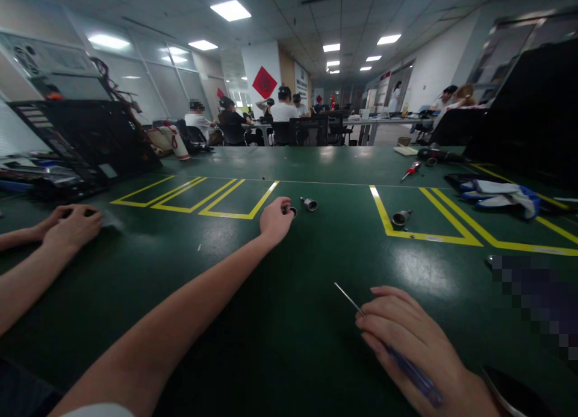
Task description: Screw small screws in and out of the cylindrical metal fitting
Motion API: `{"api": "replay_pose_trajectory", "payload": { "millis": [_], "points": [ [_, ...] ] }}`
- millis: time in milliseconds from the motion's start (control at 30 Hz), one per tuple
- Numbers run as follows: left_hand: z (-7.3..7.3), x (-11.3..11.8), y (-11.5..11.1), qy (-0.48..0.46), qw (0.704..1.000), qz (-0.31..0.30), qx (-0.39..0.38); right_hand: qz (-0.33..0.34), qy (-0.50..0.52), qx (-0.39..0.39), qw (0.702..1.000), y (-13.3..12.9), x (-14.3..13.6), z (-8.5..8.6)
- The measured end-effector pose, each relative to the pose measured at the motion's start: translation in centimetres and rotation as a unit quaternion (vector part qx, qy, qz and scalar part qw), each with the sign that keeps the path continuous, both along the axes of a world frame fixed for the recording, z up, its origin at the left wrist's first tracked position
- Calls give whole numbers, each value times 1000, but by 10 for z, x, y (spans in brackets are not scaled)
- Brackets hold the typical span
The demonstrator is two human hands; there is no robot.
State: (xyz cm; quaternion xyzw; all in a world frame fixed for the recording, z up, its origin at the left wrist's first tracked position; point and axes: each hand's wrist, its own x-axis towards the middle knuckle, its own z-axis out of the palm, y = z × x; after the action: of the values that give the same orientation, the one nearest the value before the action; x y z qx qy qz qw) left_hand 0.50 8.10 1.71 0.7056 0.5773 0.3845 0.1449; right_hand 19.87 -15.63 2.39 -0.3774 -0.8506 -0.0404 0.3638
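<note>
My left hand (276, 219) reaches across the green table, fingers closed round a small metal cup-shaped fitting (292, 212) whose open rim shows at the fingertips. Just to its right, a similar metal fitting (309, 204) lies on its side. In the near right, my right hand (406, 339) is wrapped round a screwdriver (416, 375) with a translucent purple handle. Its thin shaft points up and left, away from any part. A third metal fitting (400, 218) lies inside a yellow-taped area on the right, with tiny dark pieces near it.
Another person's hands (74, 224) are at the left edge. Farther right lie a red-handled screwdriver (410, 171), blue-and-white gloves (501, 195) and a dark power tool (440, 154). Yellow tape (226, 215) marks the green table (253, 266). Dark equipment stands at both sides.
</note>
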Motion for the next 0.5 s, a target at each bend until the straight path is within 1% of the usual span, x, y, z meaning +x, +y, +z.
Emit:
{"api": "replay_pose_trajectory", "payload": {
  "millis": [100,267,400,500],
  "points": [
    [0,8,12,57,998,20,-15,0,-11,7,1000,1,-2,2],
    [0,27,19,110,994,14,-14,-18,-21,18,999,2,-3,4],
    [-5,32,22,125,992,10,-2,-20,-18,11,1000,1,-3,6],
    [-8,30,23,117,993,20,27,-19,-11,10,1000,1,-3,7]
  ]
}}
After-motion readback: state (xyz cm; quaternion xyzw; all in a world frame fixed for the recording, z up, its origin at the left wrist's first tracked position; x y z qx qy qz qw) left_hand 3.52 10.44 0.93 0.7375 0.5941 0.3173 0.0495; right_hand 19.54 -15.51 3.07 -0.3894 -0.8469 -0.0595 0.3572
